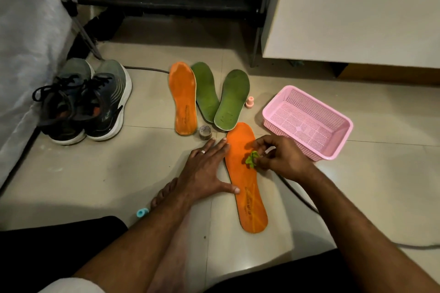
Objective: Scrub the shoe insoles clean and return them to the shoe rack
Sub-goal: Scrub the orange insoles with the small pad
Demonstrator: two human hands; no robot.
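Flat, left hand (pixel 206 169) steadies insole (pixel 247 181); right hand (pixel 278 157) pinches scrubber (pixel 251 159).

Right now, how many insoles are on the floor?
4: orange insole leftmost, two green insoles beside it, another orange one under the hands. None seem hidden.

Pink basket (pixel 338 147) right; small round tin (pixel 205 132), pink cap (pixel 250 103), blue cap (pixel 142 212) on floor.

Glossy floor tiles (pixel 95 173), matt foam orange insole (pixel 247 188), perforated pink plastic basket (pixel 307 121).
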